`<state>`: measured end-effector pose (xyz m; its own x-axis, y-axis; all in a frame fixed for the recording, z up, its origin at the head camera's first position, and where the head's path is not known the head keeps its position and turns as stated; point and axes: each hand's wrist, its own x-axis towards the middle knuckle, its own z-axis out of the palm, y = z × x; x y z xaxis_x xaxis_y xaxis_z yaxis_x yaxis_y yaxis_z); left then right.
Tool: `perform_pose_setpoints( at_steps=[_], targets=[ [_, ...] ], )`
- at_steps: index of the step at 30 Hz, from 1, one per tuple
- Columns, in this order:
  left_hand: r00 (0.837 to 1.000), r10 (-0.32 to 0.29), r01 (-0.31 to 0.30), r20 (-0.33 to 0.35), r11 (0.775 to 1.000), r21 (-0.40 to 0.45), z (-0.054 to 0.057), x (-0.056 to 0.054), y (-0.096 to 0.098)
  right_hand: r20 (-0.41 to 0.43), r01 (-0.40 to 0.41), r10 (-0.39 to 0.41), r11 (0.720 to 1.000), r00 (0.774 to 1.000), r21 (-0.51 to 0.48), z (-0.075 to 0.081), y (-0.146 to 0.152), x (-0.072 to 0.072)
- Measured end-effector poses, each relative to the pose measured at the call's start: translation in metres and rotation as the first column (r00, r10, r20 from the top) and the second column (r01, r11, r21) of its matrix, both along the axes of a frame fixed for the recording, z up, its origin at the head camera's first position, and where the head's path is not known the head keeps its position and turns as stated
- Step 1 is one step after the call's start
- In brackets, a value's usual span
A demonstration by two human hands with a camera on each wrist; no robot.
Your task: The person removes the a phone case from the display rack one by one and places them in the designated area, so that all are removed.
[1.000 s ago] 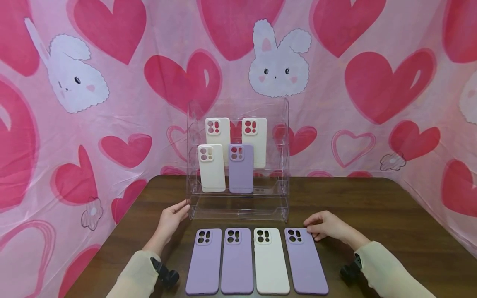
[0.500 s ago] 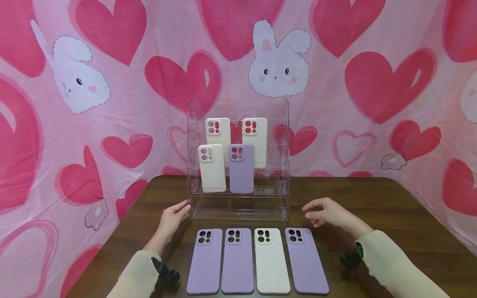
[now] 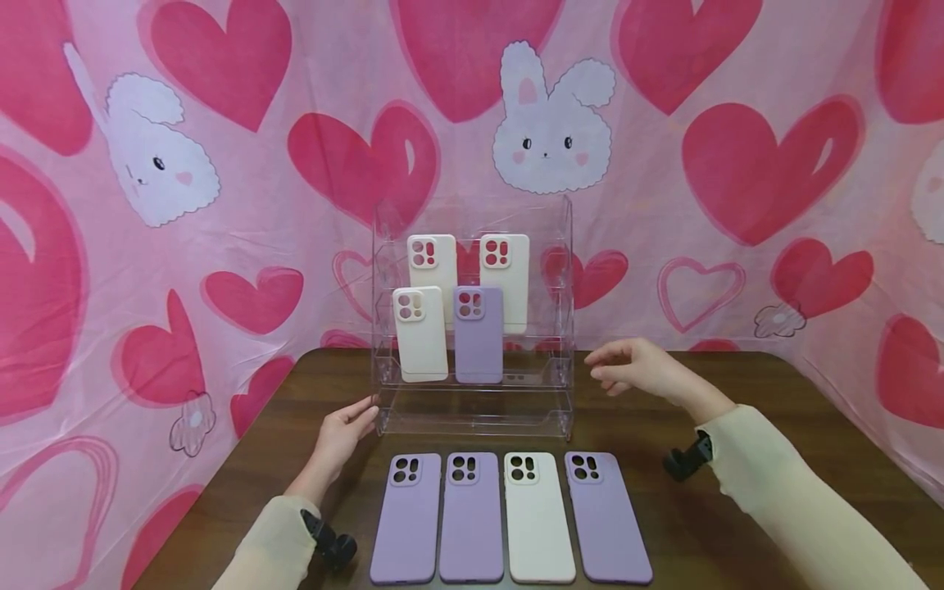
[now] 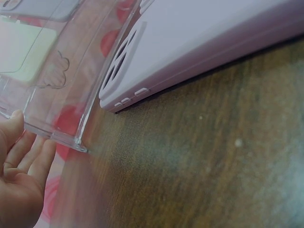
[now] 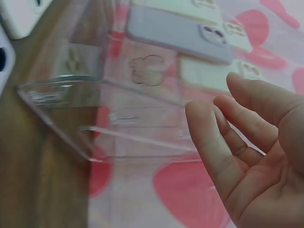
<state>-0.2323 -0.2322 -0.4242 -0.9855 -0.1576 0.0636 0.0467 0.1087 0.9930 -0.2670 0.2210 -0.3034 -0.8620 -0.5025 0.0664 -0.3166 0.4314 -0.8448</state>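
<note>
A clear acrylic display stand (image 3: 472, 422) stands on the table. Two cream phone cases, one (image 3: 505, 283) at right, lean on an upper tier. Lower down sit a cream phone case (image 3: 422, 348) and a purple phone case (image 3: 478, 348). My left hand (image 3: 339, 438) touches the stand's lower left side, its fingers fairly straight in the left wrist view. To the stand's right, my right hand (image 3: 645, 373) hovers with relaxed fingers and holds nothing; the right wrist view shows a gap between thumb and fingers.
In front of the stand lie three purple phone cases, the leftmost (image 3: 404, 524) among them, and a cream phone case (image 3: 540, 524), side by side on the brown table (image 3: 737, 492). A pink cloth (image 3: 457, 156) with hearts and rabbits hangs behind.
My right hand has lifted from beside the rightmost purple phone case and moved up and slightly left toward the stand's right side. The left hand and the cases stay put.
</note>
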Motion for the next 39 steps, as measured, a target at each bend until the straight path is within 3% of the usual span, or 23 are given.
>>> perform_pose_setpoints(
  at_steps=[5,12,19,27,39],
  targets=[
    [1.0,-0.006,0.006,-0.004,1.0,-0.002,0.0,0.001,0.0,-0.053,0.0,-0.001,1.0,0.999,-0.02,0.026,-0.015,-0.006],
    [1.0,-0.001,0.001,-0.003,1.0,-0.001,0.0,0.001,0.001,-0.166,0.029,-0.024,0.999,0.986,0.027,0.062,-0.038,-0.021],
    [1.0,-0.002,0.002,-0.003,1.0,-0.006,0.0,0.001,0.001,-0.206,0.068,-0.062,0.997,0.977,0.022,0.085,-0.058,-0.031],
    [1.0,-0.004,0.004,-0.009,1.0,0.002,0.001,0.002,0.0,-0.171,0.091,-0.1,0.994,0.98,-0.058,0.09,-0.081,-0.042],
    [1.0,0.003,-0.003,0.0,1.0,-0.017,0.001,0.002,0.001,-0.114,0.109,-0.125,0.984,0.986,-0.138,0.073,-0.102,-0.055]
  ],
)
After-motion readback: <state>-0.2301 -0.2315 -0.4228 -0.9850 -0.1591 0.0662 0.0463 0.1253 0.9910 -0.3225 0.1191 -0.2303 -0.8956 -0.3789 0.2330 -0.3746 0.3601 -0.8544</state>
